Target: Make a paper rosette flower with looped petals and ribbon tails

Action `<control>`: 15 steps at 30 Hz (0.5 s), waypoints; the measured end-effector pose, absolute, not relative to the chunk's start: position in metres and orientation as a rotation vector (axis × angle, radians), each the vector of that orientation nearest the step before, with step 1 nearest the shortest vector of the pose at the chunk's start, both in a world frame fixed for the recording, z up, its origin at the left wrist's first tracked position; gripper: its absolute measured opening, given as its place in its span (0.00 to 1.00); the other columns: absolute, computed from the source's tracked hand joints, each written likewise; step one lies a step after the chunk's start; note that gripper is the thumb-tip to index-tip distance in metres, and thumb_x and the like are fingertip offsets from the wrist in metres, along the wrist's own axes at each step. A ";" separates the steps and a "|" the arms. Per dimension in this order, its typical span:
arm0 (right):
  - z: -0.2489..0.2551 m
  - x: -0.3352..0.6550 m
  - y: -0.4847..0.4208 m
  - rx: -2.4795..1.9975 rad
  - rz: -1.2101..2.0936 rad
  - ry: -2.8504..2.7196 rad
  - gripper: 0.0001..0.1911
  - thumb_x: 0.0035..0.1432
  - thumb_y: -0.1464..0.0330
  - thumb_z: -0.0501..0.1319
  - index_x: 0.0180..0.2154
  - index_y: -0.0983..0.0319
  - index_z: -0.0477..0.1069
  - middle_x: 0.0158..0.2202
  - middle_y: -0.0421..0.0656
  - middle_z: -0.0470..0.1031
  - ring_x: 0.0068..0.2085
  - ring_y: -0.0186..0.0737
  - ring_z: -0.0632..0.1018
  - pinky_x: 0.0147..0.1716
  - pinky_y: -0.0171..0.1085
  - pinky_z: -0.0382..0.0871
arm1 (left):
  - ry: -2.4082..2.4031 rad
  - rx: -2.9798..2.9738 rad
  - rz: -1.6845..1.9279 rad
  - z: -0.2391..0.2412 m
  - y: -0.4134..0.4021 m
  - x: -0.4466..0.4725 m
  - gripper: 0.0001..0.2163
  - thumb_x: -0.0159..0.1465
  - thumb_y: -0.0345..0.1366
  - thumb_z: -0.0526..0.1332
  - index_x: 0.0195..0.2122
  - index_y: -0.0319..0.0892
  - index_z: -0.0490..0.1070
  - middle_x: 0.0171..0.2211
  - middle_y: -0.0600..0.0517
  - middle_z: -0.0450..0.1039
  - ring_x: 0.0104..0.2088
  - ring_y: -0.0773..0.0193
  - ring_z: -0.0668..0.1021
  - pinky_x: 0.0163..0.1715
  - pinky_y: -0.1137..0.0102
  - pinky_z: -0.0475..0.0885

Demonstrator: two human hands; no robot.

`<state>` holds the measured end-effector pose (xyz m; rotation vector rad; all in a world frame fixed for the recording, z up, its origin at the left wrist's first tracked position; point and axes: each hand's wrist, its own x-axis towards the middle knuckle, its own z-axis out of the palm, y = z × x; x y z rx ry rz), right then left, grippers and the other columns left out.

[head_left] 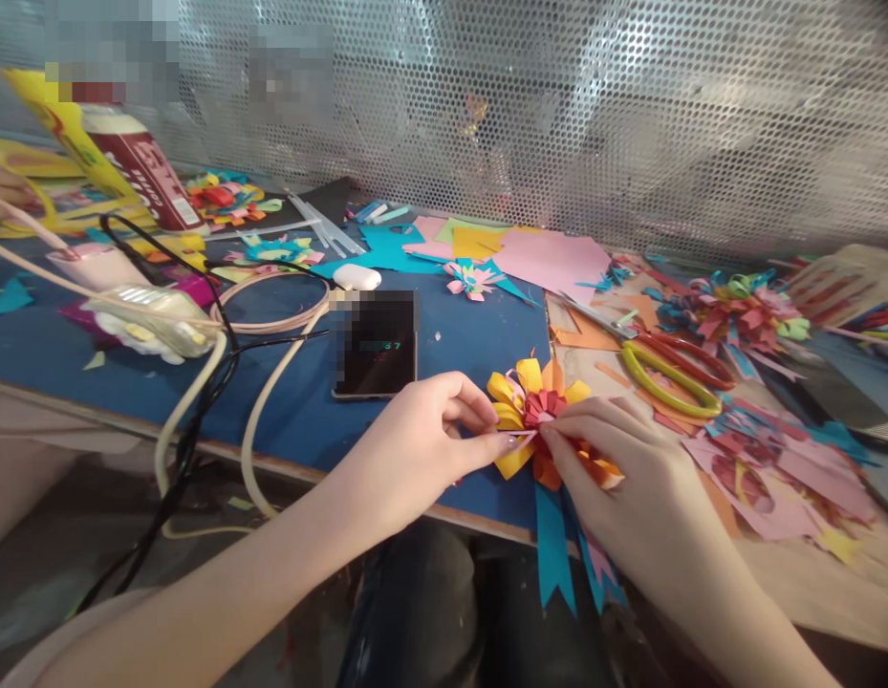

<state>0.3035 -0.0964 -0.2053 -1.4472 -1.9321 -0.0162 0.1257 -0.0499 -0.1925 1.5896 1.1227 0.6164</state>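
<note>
A paper flower (533,406) with yellow and orange looped petals, a red-pink centre and blue ribbon tails (554,549) lies at the front edge of the blue table (458,334). My left hand (415,444) pinches its left side, fingers closed on a thin pink strip and a yellow petal. My right hand (622,468) comes in from the right, fingertips pressed together at the flower's centre, covering its orange petals.
A phone (376,344) lies just left of my hands. Scissors (665,368) with yellow-green handles rest to the right among paper scraps (780,468). Cables (200,401), a glue gun (146,320), coloured paper sheets (551,258) and finished flowers (730,311) fill the table. A perforated metal wall stands behind.
</note>
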 end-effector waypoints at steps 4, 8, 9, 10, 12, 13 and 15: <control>-0.206 0.303 -0.097 -1.439 -0.016 -1.921 0.08 0.57 0.72 0.56 0.28 0.62 0.72 0.30 0.44 0.74 0.34 0.41 0.71 0.33 0.40 0.68 | 1.116 1.608 0.614 -0.194 -0.050 0.124 0.12 0.54 0.44 0.63 0.33 0.43 0.68 0.32 0.54 0.76 0.30 0.64 0.76 0.28 0.72 0.67; -0.207 0.304 -0.097 -1.429 -0.010 -1.922 0.07 0.57 0.73 0.57 0.27 0.63 0.72 0.29 0.44 0.73 0.33 0.40 0.70 0.34 0.39 0.68 | 1.128 1.629 0.612 -0.194 -0.051 0.123 0.12 0.54 0.45 0.63 0.33 0.43 0.68 0.31 0.54 0.76 0.29 0.64 0.76 0.28 0.71 0.67; -0.207 0.304 -0.097 -1.428 -0.008 -1.923 0.07 0.57 0.73 0.58 0.27 0.64 0.72 0.30 0.44 0.73 0.33 0.40 0.70 0.34 0.39 0.67 | 1.132 1.635 0.612 -0.194 -0.051 0.123 0.12 0.54 0.45 0.63 0.33 0.43 0.69 0.31 0.54 0.76 0.29 0.64 0.76 0.27 0.71 0.67; -0.207 0.304 -0.097 -1.426 -0.006 -1.924 0.07 0.57 0.73 0.58 0.27 0.64 0.72 0.30 0.44 0.73 0.33 0.40 0.70 0.34 0.39 0.67 | 1.135 1.638 0.611 -0.194 -0.051 0.123 0.12 0.54 0.45 0.63 0.33 0.43 0.69 0.31 0.54 0.76 0.29 0.64 0.76 0.28 0.71 0.67; -0.207 0.304 -0.097 -1.422 -0.008 -1.924 0.07 0.56 0.73 0.58 0.27 0.64 0.72 0.29 0.44 0.73 0.33 0.40 0.70 0.34 0.39 0.68 | 1.132 1.636 0.617 -0.194 -0.051 0.124 0.12 0.54 0.44 0.63 0.33 0.43 0.69 0.31 0.54 0.76 0.29 0.64 0.76 0.28 0.71 0.67; -0.207 0.304 -0.097 -1.420 -0.014 -1.924 0.07 0.56 0.73 0.58 0.27 0.64 0.72 0.29 0.44 0.73 0.33 0.40 0.70 0.34 0.39 0.68 | 1.127 1.631 0.620 -0.194 -0.051 0.124 0.11 0.54 0.44 0.63 0.33 0.43 0.68 0.31 0.54 0.75 0.29 0.64 0.76 0.28 0.72 0.67; -0.208 0.304 -0.097 -1.413 -0.032 -1.924 0.07 0.56 0.73 0.58 0.27 0.64 0.72 0.29 0.44 0.73 0.33 0.40 0.70 0.34 0.39 0.68 | 1.114 1.620 0.625 -0.195 -0.050 0.126 0.11 0.54 0.43 0.64 0.33 0.42 0.68 0.31 0.54 0.75 0.29 0.64 0.76 0.28 0.72 0.67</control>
